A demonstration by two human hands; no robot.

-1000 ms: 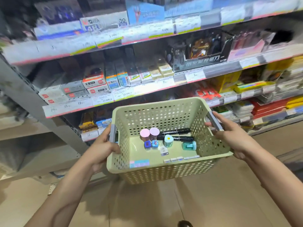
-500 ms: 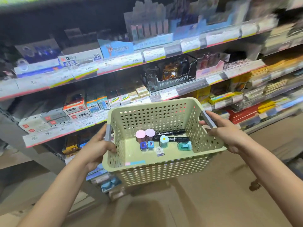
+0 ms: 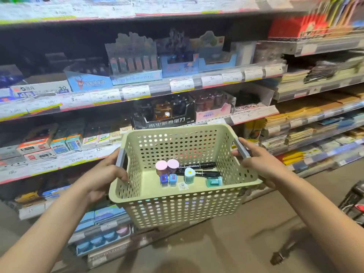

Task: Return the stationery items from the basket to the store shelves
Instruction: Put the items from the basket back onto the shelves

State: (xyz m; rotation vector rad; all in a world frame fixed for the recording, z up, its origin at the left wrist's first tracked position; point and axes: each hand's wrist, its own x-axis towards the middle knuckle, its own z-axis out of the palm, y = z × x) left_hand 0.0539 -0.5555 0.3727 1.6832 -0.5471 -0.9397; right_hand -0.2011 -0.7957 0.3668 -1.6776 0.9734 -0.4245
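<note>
I hold a pale green perforated basket in front of the store shelves. My left hand grips its left grey handle and my right hand grips the right one. On the basket floor lie two pink-lidded jars, two black markers, two small blue sharpeners, a mint heart-shaped eraser, a teal sharpener and a small white packet.
The shelves hold boxed erasers, a black display box, a pink display box and stacked notebooks at right. Price tags line the shelf edges. Tan floor lies below, with a dark cart at the right edge.
The view has swung up and to the right along the shelves. Both hands keep their grip on the basket handles, and the items inside have not shifted.
</note>
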